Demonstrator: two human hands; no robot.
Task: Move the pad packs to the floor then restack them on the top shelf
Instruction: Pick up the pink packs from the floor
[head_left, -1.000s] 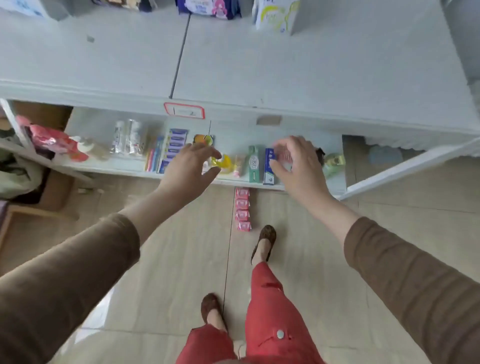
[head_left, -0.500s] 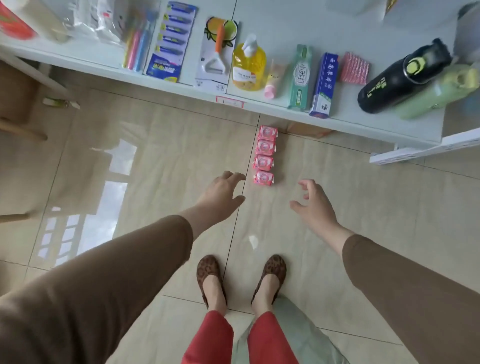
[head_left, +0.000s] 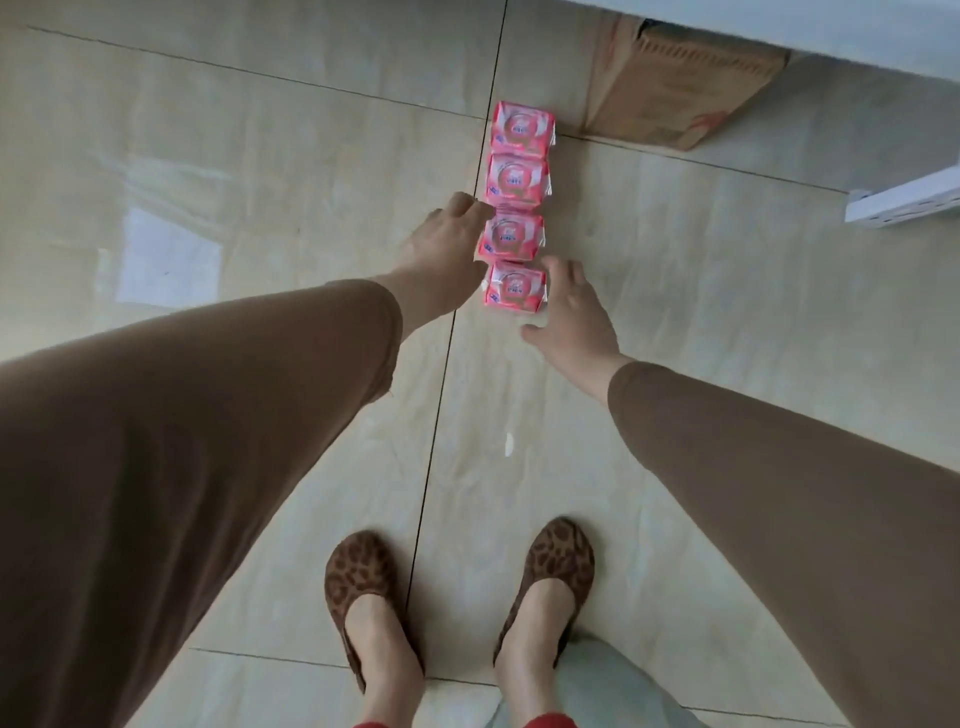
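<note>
Four pad packs (head_left: 515, 214) lie in a row on the floor (head_left: 260, 156), so the first half looks done. The left hand (head_left: 441, 249) and right hand (head_left: 566, 312) flank the nearest packs, fingers loose, gripping nothing. Restacking remains.

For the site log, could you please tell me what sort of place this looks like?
Probably a small shop or stockroom: a row of four identical pink pad packs lies on a tiled floor, beside a flattened cardboard box under a white metal shelf.
</note>
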